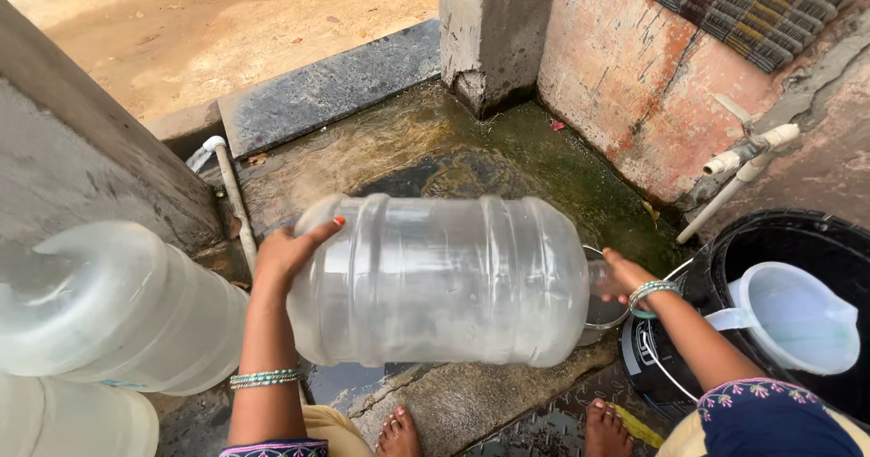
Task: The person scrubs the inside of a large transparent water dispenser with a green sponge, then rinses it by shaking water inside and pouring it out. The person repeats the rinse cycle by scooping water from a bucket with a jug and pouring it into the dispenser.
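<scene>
The left hand [288, 250] spreads its fingers [324, 230] flat against the base of a large clear water jug [439, 280]. The right hand [621, 274] closes around the jug's neck. The jug lies on its side between both hands, long axis running left to right, mouth toward the right hand. Beyond the right hand sit a black bucket [797, 240] and a translucent pitcher [797, 317]; two more jugs [118, 307] lie beside the left hand.

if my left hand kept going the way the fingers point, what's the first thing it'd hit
The left hand already lies on the clear water jug; its fingers point up and right along that wall, so probably only more jug.
</scene>
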`<state>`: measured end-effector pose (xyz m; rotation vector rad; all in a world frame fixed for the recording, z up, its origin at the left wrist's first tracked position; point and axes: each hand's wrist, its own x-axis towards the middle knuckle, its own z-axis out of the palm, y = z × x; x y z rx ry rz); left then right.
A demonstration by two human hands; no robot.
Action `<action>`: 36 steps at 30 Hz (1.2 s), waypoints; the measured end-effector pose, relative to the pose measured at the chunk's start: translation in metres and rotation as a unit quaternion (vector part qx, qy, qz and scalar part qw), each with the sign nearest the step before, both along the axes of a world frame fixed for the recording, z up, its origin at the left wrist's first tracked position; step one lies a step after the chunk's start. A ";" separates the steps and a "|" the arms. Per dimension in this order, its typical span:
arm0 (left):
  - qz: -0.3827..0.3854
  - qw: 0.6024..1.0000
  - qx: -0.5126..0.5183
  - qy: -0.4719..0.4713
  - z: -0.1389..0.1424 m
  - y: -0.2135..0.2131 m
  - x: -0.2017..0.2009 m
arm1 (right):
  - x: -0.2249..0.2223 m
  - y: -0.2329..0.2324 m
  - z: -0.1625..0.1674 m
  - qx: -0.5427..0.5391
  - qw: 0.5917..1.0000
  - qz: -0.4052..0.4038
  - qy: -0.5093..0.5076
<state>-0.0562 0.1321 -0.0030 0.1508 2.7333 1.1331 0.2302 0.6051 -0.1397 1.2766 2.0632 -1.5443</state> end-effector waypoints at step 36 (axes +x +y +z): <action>-0.148 0.766 0.599 0.179 0.109 -0.041 0.066 | 0.047 0.033 0.167 -0.108 0.726 -0.043 0.678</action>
